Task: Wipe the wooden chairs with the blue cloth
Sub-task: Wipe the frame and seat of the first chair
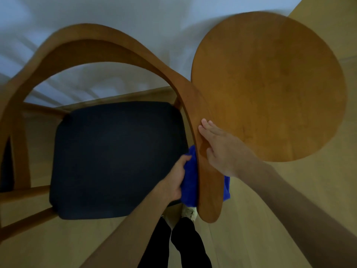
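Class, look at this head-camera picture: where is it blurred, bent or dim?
Head view: the white curtain at the top is streaked by motion blur; the wide lens bows the chair's armrest and the round table; light is dim, the dark seat shows little detail; the blue cloth and both hands stay fairly sharp.

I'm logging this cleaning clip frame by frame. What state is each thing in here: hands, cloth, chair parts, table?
left hand: grips the blue cloth under the armrest
right hand: fingers straight, flat on the armrest
blue cloth: bunched, draped beneath the armrest, showing on both sides
armrest: partly covered by the right hand
seat cushion: dark, bare
round table: wooden top bare
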The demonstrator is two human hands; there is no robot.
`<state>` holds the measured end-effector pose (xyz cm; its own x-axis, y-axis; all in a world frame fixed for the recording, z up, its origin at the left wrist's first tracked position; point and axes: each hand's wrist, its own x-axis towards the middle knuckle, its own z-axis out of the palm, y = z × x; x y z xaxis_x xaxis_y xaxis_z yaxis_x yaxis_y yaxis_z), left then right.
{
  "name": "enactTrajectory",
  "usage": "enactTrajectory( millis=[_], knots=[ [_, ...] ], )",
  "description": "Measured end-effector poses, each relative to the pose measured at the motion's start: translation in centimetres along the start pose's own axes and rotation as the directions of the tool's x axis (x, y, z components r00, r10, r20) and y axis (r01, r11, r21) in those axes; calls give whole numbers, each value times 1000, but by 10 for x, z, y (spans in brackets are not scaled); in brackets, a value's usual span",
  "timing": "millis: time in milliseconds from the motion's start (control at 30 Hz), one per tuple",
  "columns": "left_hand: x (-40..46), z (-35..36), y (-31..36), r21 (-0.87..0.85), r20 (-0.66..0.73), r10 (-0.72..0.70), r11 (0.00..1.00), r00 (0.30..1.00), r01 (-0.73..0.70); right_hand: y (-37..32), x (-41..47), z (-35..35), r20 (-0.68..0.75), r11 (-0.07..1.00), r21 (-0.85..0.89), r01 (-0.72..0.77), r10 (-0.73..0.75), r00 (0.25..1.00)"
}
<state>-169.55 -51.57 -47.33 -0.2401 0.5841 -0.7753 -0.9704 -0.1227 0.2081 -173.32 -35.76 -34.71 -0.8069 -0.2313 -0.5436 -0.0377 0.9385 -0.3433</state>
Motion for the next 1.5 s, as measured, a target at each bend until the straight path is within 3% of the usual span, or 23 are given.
enactTrajectory(
  millis=[233, 333, 467, 633, 733, 833, 900, 967, 1033, 1133, 1233, 1400, 1500],
  knots=[
    [-9, 4, -5, 9, -145, 9, 1000, 989, -8, -3, 1, 2, -25, 1000, 27, -1, 2, 1000],
    [-12, 9, -14, -6, -292, 140, 989, 946, -148, 0, -7, 2, -38, 999, 26, 38, -37, 999],
    [-39, -4, -4, -62, -471, 299, 927, 830, -370, 2, -21, 2, -48, 992, -17, 128, -129, 990],
    [-92, -39, 26, -96, -459, 350, 894, 817, -437, -20, -20, 2, 9, 982, 76, 172, -174, 985],
    [-119, -40, 35, -84, -429, 372, 891, 823, -447, -44, -15, 15, 4, 945, 237, 224, -231, 973],
    [-137, -39, 38, -135, -398, 388, 871, 831, -472, -60, -10, 32, 8, 818, 562, 124, -156, 988],
    [-149, -42, 39, -191, -404, 368, 861, 838, -471, -67, -1, 37, 170, 608, 783, -130, -9, 985],
    [-162, -49, 39, -200, -421, 352, 863, 836, -464, -70, 10, 43, 373, 367, 862, -348, 5, 928],
    [-174, -61, 37, -175, -424, 344, 877, 838, -448, -76, 19, 52, 411, 214, 899, -382, -113, 905],
    [-192, -89, 31, -146, -432, 365, 874, 825, -464, -92, 36, 61, 326, 128, 943, -307, -160, 932],
    [-202, -119, 18, -24, -421, 426, 877, 801, -479, -110, 49, 73, 368, 132, 928, -348, -187, 911],
    [-200, -164, 5, 152, -478, 477, 872, 737, -466, -143, 63, 110, 378, 413, 843, -345, 2, 926],
    [-190, -196, 7, 168, -530, 438, 893, 726, -416, -158, 72, 133, 307, 443, 846, -297, 51, 950]
  ],
)
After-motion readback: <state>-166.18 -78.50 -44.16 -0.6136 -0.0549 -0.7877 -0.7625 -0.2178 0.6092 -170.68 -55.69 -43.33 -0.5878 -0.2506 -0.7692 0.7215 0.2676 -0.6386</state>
